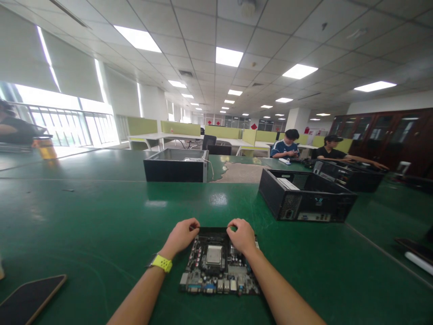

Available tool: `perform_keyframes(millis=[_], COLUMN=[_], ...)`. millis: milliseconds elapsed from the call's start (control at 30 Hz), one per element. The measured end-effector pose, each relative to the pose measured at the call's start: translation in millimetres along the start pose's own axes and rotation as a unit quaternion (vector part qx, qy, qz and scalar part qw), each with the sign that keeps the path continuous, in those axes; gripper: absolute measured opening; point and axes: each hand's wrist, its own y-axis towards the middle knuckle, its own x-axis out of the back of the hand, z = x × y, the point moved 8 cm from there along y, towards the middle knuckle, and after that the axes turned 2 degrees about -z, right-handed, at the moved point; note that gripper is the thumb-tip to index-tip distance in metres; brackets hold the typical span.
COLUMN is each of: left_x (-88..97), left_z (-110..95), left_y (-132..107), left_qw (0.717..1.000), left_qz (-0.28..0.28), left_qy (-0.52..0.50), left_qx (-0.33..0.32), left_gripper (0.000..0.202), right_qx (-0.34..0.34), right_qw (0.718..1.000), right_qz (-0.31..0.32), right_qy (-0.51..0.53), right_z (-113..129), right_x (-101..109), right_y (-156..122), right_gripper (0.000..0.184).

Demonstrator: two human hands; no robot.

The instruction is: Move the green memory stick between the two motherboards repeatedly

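Curling at the far edge of the circuit board point(218, 264), left hand point(182, 234) and right hand point(243, 235) are maybe pinching, one cannot tell; probably stiff and fragile, it is suiting edge-holding.

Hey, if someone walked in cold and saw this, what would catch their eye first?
Probably the circuit board front and center on the green table, with the left hand and right hand at its far edge. Next, the bright yellow-green watch strap on the left wrist. Farther back on the right sits an open black computer case.
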Motion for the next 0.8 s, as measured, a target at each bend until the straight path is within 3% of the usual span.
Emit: perform_keyframes(millis=[800], left_x=[1.2], left_z=[-1.8], left_y=[-1.3], left_qw=[1.000], left_qz=[0.004], left_qy=[0.000], left_qx=[0.003], left_gripper=[0.016], right_qx=[-0.003], right_qw=[1.000], right_qz=[0.007], right_qy=[-0.002], right_z=[3.1], right_x=[1.5], right_y=[0.1], right_gripper=[0.011])
